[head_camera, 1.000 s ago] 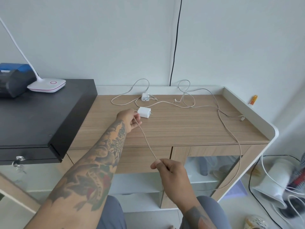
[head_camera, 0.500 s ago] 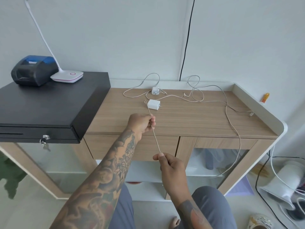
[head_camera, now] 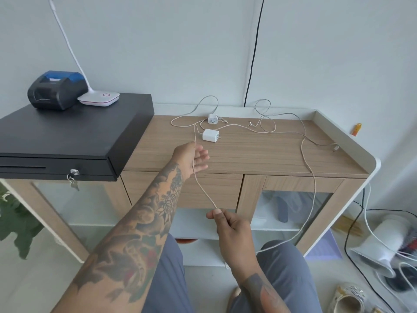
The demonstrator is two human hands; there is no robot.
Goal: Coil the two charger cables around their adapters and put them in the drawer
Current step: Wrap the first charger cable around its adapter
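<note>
Two white charger adapters lie on the wooden cabinet top (head_camera: pixel 259 154): the nearer adapter (head_camera: pixel 211 135) and the farther adapter (head_camera: pixel 212 119) behind it. The nearer adapter's thin cable (head_camera: pixel 204 193) runs across my left hand (head_camera: pixel 191 159), whose fingers are spread, and on down to my right hand (head_camera: pixel 228 224), which pinches it below the cabinet's edge. The rest of this cable loops over the right part of the top and hangs off the front (head_camera: pixel 313 177). A shut wooden drawer front (head_camera: pixel 216 188) sits under the top.
A black cash drawer (head_camera: pixel 67 136) with a key (head_camera: pixel 73 173) stands at the left, carrying a receipt printer (head_camera: pixel 56 90) and a white lamp base (head_camera: pixel 99 99). A black wire (head_camera: pixel 255 53) runs down the wall. A white fan (head_camera: pixel 381 247) and cords lie on the floor at the right.
My left hand was closed on the cable; its fingers have spread, and the cable now lies across it. My right hand keeps its pinch on the cable.
</note>
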